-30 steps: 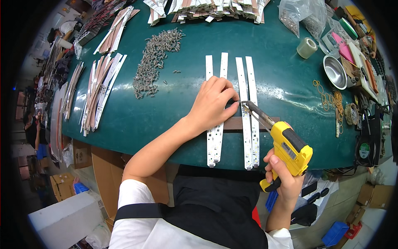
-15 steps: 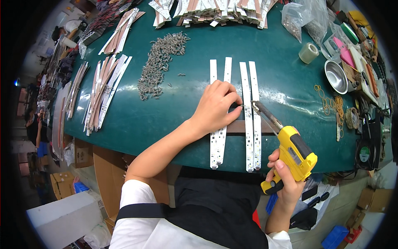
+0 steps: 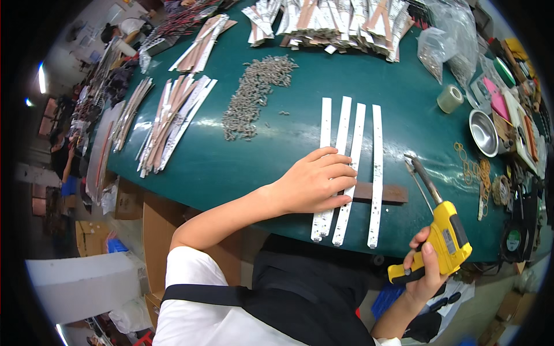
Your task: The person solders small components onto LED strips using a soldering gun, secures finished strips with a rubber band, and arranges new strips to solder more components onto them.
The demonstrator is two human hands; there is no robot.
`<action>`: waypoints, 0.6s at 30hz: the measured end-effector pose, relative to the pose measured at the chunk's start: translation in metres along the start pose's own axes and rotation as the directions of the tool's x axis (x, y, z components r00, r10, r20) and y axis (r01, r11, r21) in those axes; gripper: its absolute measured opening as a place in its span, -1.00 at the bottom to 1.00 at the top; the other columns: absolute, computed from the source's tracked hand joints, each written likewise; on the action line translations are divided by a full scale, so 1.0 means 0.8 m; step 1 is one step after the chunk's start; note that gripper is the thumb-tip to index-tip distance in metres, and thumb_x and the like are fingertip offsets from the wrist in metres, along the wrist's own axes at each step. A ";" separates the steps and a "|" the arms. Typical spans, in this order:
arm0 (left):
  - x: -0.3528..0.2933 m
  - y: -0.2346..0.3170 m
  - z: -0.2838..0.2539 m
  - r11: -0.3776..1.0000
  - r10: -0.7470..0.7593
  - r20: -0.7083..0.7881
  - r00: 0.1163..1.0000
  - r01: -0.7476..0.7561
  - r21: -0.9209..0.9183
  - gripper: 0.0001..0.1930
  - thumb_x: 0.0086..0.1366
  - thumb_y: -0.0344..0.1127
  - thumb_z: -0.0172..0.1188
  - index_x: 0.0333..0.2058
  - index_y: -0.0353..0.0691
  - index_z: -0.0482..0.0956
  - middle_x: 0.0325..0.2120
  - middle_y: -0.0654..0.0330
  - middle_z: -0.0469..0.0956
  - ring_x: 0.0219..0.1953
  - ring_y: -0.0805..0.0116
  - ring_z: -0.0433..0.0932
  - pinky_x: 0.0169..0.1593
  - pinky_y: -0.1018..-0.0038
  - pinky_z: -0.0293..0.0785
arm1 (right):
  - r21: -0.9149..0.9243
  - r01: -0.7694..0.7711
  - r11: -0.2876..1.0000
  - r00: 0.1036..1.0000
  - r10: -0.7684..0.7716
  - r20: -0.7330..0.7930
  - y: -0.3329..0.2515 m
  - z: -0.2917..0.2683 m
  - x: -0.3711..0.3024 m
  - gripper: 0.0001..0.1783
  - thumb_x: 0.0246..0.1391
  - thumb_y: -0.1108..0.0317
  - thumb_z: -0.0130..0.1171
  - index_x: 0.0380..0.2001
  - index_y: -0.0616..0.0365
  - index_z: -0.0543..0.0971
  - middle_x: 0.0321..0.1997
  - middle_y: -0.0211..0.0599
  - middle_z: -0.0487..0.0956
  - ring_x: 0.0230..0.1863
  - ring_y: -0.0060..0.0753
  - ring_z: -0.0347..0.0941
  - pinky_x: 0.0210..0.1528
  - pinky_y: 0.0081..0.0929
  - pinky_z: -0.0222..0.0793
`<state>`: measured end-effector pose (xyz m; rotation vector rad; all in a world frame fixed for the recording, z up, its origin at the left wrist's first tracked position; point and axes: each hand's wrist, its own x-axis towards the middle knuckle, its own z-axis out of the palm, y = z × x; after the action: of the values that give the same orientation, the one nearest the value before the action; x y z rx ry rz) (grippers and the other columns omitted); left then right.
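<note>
Four slim white circuit board strips lie lengthwise before me, across a brown bar [image 3: 395, 194]. My left hand [image 3: 317, 181] rests palm down over the left strips, fingers stretched out. Its fingertips touch the third strip [image 3: 358, 135] from the left and hide the middles of the two beside it. Apart on the right lies the fourth strip [image 3: 376, 167], untouched. A yellow soldering gun [image 3: 451, 236] is gripped in my right hand [image 3: 427, 268]. Its metal tip and thin feed tube point away from me, right of the fourth strip and not touching it.
A heap of small metal parts [image 3: 254, 95] lies left of the strips. Bundles of strips [image 3: 182, 118] are at the left, and a large stack [image 3: 346, 26] lies at the back. At the right are a tape roll [image 3: 450, 98], a metal bowl [image 3: 483, 132] and rubber bands [image 3: 483, 173].
My left hand has gone from a pinch to spread fingers. The third strip now lies nearer the left pair, apart from the fourth. The soldering gun has moved right, off the strips. The view shifted.
</note>
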<state>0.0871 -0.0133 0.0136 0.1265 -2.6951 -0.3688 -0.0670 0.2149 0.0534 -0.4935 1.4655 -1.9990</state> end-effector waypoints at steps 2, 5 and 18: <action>-0.005 -0.009 -0.009 0.993 0.039 -0.010 0.999 -0.040 -0.110 -0.75 0.09 -0.22 0.29 -0.25 -0.16 0.58 -0.18 0.24 0.56 0.01 0.26 0.47 0.11 0.28 0.32 | 0.009 0.001 1.000 1.000 -0.001 0.000 -0.001 -0.001 0.001 -0.49 0.00 0.53 0.10 0.08 0.35 0.32 -0.29 -0.11 0.46 -0.33 -0.48 0.41 -0.64 -0.71 0.40; -0.012 -0.045 -0.032 0.964 -0.241 -0.074 0.968 0.229 -0.136 -0.83 0.12 -0.34 0.24 -0.29 -0.20 0.59 -0.34 0.16 0.57 -0.18 0.16 0.50 -0.11 0.30 0.42 | 0.019 0.015 1.000 1.000 -0.015 0.013 0.001 -0.004 0.001 -0.49 0.00 0.52 0.10 0.08 0.35 0.32 -0.28 -0.10 0.45 -0.33 -0.47 0.40 -0.64 -0.71 0.40; -0.028 -0.147 -0.043 0.873 -0.344 -0.230 0.910 0.401 0.280 -0.87 0.09 -0.42 0.22 -0.34 -0.19 0.52 -0.40 0.19 0.51 -0.31 0.26 0.51 -0.24 0.38 0.46 | 0.038 0.000 0.999 1.000 0.001 -0.011 0.002 -0.003 -0.003 -0.42 0.00 0.52 0.11 0.14 0.28 0.29 -0.29 -0.15 0.46 -0.33 -0.51 0.40 -0.61 -0.71 0.40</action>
<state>0.1257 -0.1312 0.0030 0.7511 -2.5245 -0.0180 -0.0664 0.2181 0.0512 -0.4667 1.4320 -2.0283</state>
